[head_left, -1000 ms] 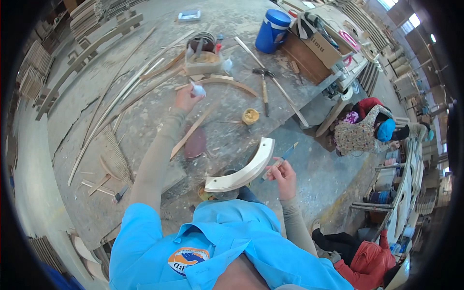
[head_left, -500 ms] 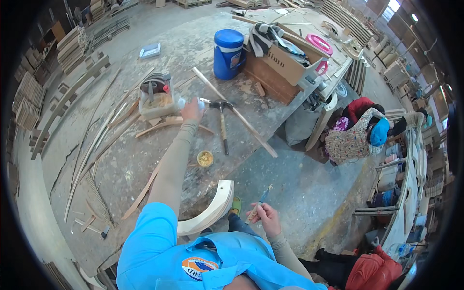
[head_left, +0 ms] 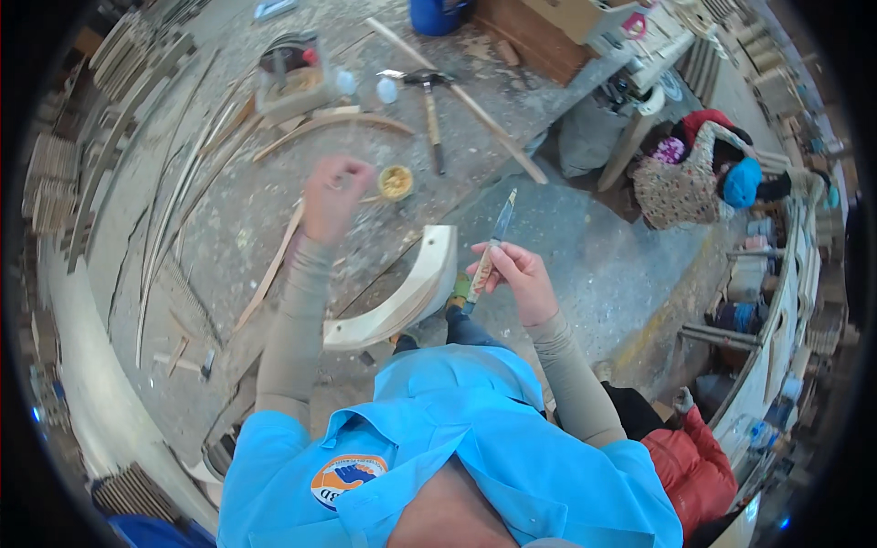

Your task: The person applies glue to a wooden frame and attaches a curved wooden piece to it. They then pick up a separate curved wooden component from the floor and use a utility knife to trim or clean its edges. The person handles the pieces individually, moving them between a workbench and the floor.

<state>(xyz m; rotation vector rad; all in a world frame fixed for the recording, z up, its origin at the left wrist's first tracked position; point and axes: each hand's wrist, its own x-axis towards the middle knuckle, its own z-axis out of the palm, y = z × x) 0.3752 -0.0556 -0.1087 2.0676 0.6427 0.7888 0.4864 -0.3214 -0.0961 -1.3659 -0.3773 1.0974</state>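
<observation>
My right hand [head_left: 519, 276] is closed around the pale handle of a narrow putty knife [head_left: 502, 219]. Its blade points away from me, with yellowish stuff at the tip. Over the bench, my left hand [head_left: 333, 196] hovers with bent fingers, blurred by motion; whether it holds anything is unclear. Just right of it stands a small cup of yellow paste [head_left: 396, 182], with a thin stick beside its rim. In front of my body is a curved pale wooden piece [head_left: 402, 297] with a hole near its upper end.
A hammer [head_left: 433, 114] lies across a long wooden strip [head_left: 475, 110]. Farther back are a clear tub [head_left: 292, 96], two small white round items [head_left: 387, 89], a blue bucket [head_left: 437, 16] and a cardboard box [head_left: 539, 36]. Co-workers [head_left: 685, 178] crouch at right; another sits lower right.
My left hand has come back from the white items by the tub toward the cup. My right hand still holds the putty knife, its blade now more upright. The view has tilted down.
</observation>
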